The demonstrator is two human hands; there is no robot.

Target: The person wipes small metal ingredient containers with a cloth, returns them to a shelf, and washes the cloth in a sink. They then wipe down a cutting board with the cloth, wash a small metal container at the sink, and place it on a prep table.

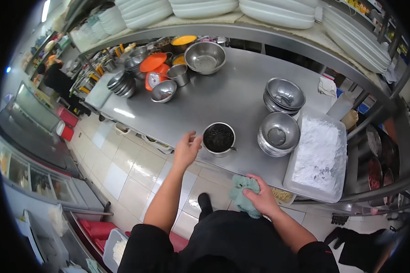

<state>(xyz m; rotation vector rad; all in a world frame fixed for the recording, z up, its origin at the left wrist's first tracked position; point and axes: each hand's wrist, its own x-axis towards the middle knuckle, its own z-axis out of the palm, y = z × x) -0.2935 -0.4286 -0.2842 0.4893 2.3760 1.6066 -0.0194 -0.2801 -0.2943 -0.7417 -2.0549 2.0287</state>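
Note:
A round metal pot point(219, 152) with a dark, nearly black content stands near the table's front edge, a utensil handle sticking out at its right. Just left of the pot is my left hand point(187, 149), fingers loosely bent and apart, holding nothing; whether a fingertip touches the rim I cannot tell. My right hand point(261, 196) grips a crumpled green cloth point(244, 193) in front of the table edge. Nested metal bowls point(278, 134) stand to the right of the pot, with a second stack of bowls point(284, 94) behind them.
A plastic tub of white powder point(318, 152) stands at the table's right end. Farther back left are an orange scale point(156, 78), a large metal bowl point(205, 57) and a small bowl point(164, 91). White plates point(278, 11) fill the overhead shelf. A person point(59, 79) stands far left.

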